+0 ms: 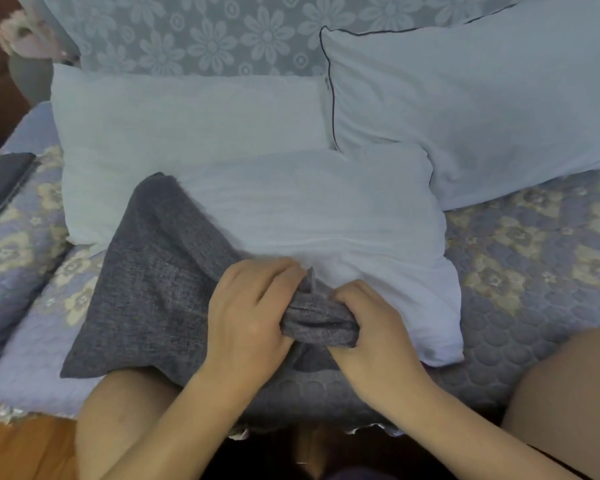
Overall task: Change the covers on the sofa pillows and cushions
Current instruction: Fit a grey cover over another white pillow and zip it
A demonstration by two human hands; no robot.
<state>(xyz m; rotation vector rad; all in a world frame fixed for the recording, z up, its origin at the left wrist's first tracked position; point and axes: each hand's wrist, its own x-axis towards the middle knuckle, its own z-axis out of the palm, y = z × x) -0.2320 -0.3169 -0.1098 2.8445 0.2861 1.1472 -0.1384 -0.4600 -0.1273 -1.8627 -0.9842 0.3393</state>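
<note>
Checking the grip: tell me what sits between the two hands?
A bunched fold of the grey cover, gripped by left hand and right hand, in the head view.

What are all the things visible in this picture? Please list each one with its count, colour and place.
grey cover: 1, dark grey, front left of sofa, bunched at its near edge
white pillows: 3, white, on seat; the right one has dark piping
sofa cover: 1, lilac with cream flowers, on seat
backrest cloth: 1, grey floral, behind pillows
dark item: 1, far left, unclear
left hand: 1, grips cover
right hand: 1, grips cover
</note>
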